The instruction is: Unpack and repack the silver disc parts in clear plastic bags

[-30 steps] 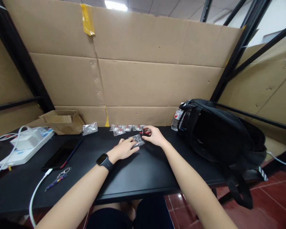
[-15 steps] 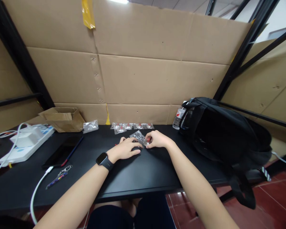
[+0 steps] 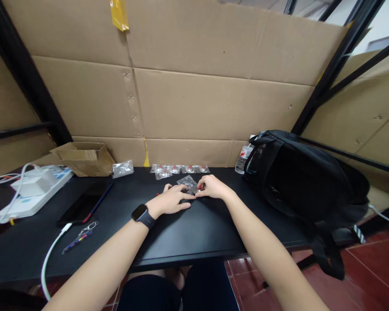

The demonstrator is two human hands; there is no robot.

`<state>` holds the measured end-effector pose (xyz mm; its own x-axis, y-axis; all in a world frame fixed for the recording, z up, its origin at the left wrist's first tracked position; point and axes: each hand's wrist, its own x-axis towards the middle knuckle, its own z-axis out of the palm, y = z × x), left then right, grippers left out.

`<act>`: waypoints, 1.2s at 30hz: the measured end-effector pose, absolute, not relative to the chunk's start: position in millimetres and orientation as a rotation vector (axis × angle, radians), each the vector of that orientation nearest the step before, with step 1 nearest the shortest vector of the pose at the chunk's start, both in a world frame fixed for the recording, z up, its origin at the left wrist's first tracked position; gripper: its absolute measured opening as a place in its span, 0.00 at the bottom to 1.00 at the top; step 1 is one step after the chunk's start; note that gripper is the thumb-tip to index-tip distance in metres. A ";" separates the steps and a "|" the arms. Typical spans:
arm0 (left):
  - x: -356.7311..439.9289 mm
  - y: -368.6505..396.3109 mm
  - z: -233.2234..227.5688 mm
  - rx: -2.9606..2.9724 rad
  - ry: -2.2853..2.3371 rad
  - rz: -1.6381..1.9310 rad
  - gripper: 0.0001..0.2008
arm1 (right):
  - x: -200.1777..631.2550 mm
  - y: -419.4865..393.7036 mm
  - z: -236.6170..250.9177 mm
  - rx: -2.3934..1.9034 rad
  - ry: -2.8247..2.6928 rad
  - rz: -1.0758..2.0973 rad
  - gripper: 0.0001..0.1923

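My right hand (image 3: 213, 187) pinches a small round red-and-silver item (image 3: 199, 189) just above the black table. Most of that item is hidden by the fingers, and its kind does not show. A clear plastic bag (image 3: 188, 182) lies between my two hands. My left hand (image 3: 172, 200), with a dark watch on the wrist, rests with fingers spread at the bag's near left edge, fingertips touching or very close to it. A bit of something red (image 3: 158, 194) peeks out left of that hand. Behind, several clear packets (image 3: 164, 173) with round red-centred items lie in a row.
At the left are a brown paper bag (image 3: 84, 157), a crumpled clear packet (image 3: 122, 168), a power strip (image 3: 35, 201), a dark tablet (image 3: 81, 203) and a keychain (image 3: 81, 239). A water bottle (image 3: 243, 160) and black backpack (image 3: 314, 185) stand right. Cardboard (image 3: 188, 108) walls the back.
My right hand has moved slightly left and down with the red-and-silver item, its fingertips now close to my left fingers. The whole view has tilted down a little.
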<state>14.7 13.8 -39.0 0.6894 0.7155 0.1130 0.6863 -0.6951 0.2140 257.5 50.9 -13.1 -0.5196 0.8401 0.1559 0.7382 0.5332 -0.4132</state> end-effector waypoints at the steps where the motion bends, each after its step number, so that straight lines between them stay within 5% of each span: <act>1: 14.7 13.8 -38.7 2.744 1.151 0.267 0.19 | 257.6 50.4 -12.1 -1.303 -2.450 0.444 0.18; 16: 14.1 13.6 -39.4 2.739 1.143 0.265 0.17 | 245.4 57.3 -26.4 -1.199 -2.379 0.401 0.13; 22: 13.9 15.5 -41.8 2.744 1.122 0.274 0.19 | 253.4 59.5 -25.3 -1.047 -2.415 0.707 0.09; 29: 11.7 14.0 -38.0 2.741 1.139 0.247 0.20 | 248.2 63.1 -31.3 -1.167 -2.365 0.146 0.09; 36: 10.2 11.0 -30.9 2.707 1.104 0.232 0.17 | 234.7 59.3 -35.7 -1.239 -2.351 -0.085 0.07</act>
